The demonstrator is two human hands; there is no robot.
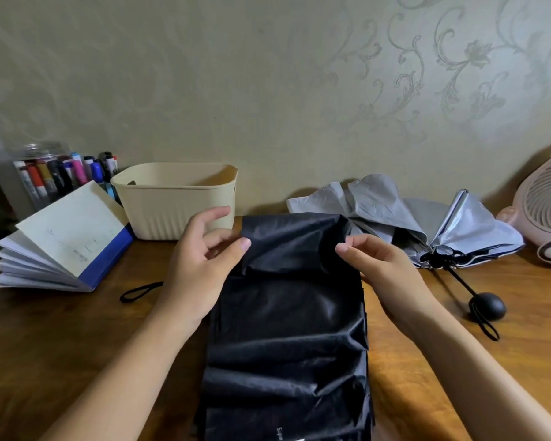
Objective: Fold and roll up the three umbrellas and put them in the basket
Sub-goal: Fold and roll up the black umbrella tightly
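While the flattened black fabric umbrella (287, 329) lies on the brown wooden table (77, 345) near the beige ribbed basket (178, 205), the left hand (198, 262) and right hand (385, 268) pinch its far corners.

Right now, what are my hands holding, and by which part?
The black umbrella: the left hand pinches its canopy fabric at the far left edge, the right hand at the far right edge.
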